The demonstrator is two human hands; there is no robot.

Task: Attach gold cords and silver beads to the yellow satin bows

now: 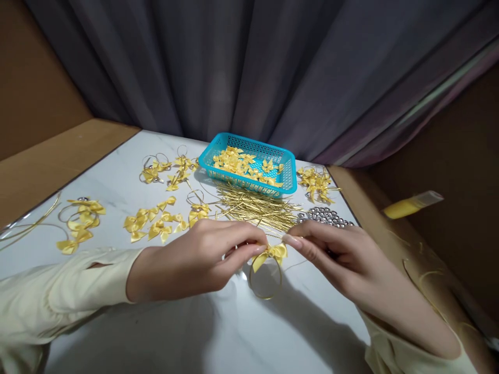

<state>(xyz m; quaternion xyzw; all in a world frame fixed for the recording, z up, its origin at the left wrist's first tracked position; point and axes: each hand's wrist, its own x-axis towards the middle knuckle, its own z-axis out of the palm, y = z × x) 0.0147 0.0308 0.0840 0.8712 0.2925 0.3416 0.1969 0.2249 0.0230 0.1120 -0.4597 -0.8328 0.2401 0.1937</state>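
both hands (202, 257) (343, 254) pinching one yellow bow (271, 253) onto its gold loop (265, 280) — a few finished pieces (166, 169) lying around, basket (249, 143) of loose bows left

A single head-worn camera looks forward and steeply down over the white tabletop (117, 187) from close above its near edge. The near part of the surface fills the lower frame, with both forearms entering from the bottom corners. The view faces a grey curtain (249, 67) hanging just behind the tabletop's far edge, with brown walls at either side.
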